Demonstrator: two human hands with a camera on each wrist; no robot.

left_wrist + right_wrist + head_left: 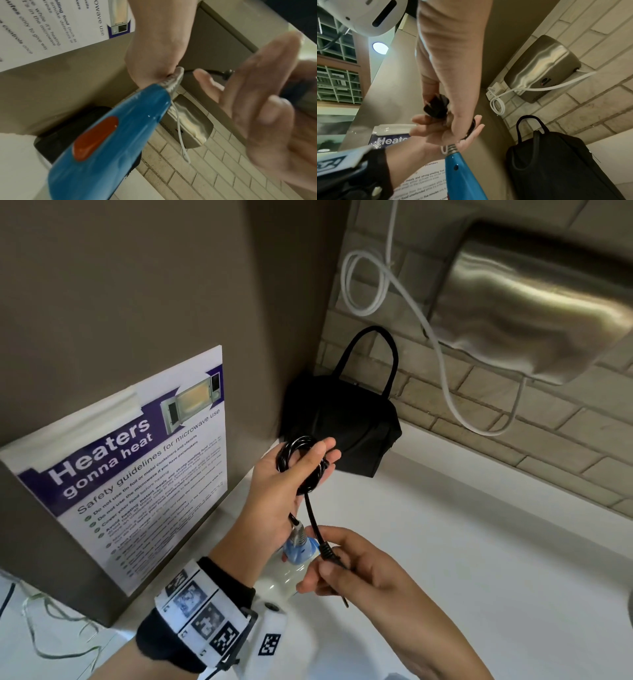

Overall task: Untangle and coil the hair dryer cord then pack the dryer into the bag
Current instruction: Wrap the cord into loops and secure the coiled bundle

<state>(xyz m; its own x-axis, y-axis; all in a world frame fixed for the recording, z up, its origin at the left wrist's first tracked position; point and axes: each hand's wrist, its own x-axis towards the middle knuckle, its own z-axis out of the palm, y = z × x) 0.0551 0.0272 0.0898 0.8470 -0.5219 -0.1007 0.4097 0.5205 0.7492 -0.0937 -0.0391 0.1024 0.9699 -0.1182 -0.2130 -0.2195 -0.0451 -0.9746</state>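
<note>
The black cord [301, 463] is wound in a small coil round the fingers of my left hand [274, 491], held above the counter. Below that palm hangs the hair dryer [296, 553], with a blue handle [111, 135] and a white body. A short free length of cord runs down to my right hand [359, 570], which pinches the black plug [436, 106] at its end. The black bag [342, 422] with loop handles stands upright in the corner just behind both hands; I cannot tell whether its top is open.
The white counter [479, 542] stretches to the right. A steel hand dryer [531, 302] with a looping white cable [438, 347] hangs on the brick wall above. A grey panel carrying a microwave poster [137, 474] is close on the left.
</note>
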